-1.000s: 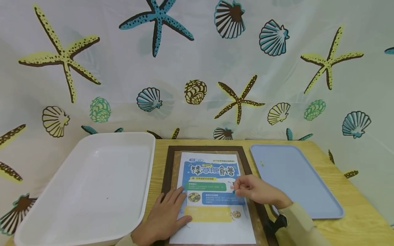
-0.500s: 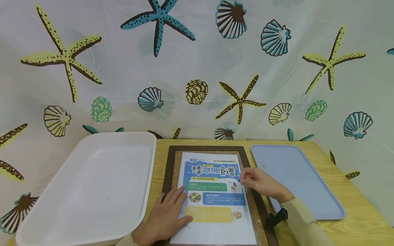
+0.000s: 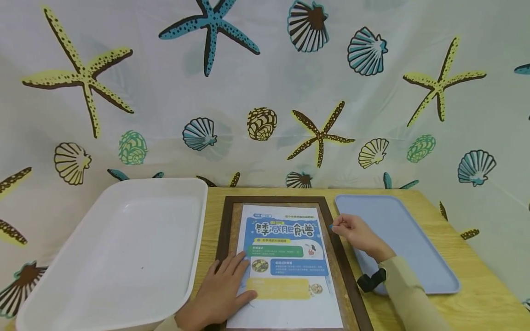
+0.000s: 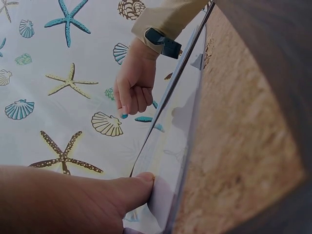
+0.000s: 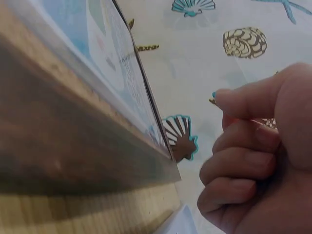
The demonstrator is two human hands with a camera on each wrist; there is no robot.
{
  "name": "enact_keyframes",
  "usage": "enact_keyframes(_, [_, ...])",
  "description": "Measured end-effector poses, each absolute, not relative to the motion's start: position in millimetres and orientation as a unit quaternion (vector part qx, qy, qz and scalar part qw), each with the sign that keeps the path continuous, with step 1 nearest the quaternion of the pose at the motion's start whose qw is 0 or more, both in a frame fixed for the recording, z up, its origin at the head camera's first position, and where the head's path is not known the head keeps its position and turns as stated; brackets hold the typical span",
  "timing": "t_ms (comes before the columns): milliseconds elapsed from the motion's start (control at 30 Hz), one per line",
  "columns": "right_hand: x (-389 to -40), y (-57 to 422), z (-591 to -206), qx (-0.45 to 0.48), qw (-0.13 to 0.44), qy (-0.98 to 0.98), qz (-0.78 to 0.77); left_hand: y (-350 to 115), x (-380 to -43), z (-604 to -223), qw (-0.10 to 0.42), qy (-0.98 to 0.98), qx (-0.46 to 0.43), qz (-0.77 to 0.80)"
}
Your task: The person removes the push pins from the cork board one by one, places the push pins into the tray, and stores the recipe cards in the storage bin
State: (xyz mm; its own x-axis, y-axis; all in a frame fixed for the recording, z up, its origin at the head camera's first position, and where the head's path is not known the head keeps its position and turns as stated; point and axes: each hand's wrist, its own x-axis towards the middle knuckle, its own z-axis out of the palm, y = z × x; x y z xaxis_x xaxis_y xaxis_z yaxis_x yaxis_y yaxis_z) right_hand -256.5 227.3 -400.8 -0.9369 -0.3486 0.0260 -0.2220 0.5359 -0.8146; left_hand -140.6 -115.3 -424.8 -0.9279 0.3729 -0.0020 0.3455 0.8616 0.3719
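A printed sheet [image 3: 285, 312] with a blue heading lies on a cork board with a dark brown frame [image 3: 275, 199]. My left hand [image 3: 223, 285] rests spread across the sheet's left edge, thumb on the paper. My right hand [image 3: 358, 234] is over the board's right frame and the near blue tray edge. Between thumb and forefinger it pinches a small blue pin [image 5: 215, 93], mostly hidden by the fingertips. The other fingers curl into the palm in the right wrist view. In the left wrist view the pin's blue end [image 4: 124, 116] shows below the fingertips.
A large white tray [image 3: 124, 257] stands left of the board, close to my left forearm. The light blue tray [image 3: 414, 248] lies flat to the right on the wooden table [image 3: 484, 276]. A shell-and-starfish cloth [image 3: 240, 92] hangs behind the table.
My right hand has moved right and away from me, off the sheet toward the blue tray, with the blue pin. A small figure printed on the sheet is uncovered. My left hand stays put.
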Motion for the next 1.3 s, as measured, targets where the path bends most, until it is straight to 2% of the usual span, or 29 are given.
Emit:
enact_keyframes(167, [-268.3,238.8,-406.2,-0.107,0.021,0.889,-0.445,-115.1,-141.9,-424.7,0.034,0.965,0.189,0.18])
enact_keyframes(300, [-274.6,247.2,-411.5,-0.058,0.005,0.9,-0.432,-115.0,-142.2,-425.9,0.036,0.964,0.191,0.18])
enact_keyframes(700, [-283.7,269.8,-424.4,0.003,0.032,0.914,-0.405,-114.5,-142.5,-425.5,0.048,0.964,0.191,0.177])
enact_keyframes(967, [-285.3,271.2,-426.8,0.008,0.018,0.914,-0.405,-115.3,-141.6,-425.4,0.037,0.964,0.195,0.175])
enact_keyframes(1300, [-283.4,268.5,-421.8,0.017,0.032,0.916,-0.399,-116.2,-140.0,-426.2,0.036,0.964,0.191,0.181])
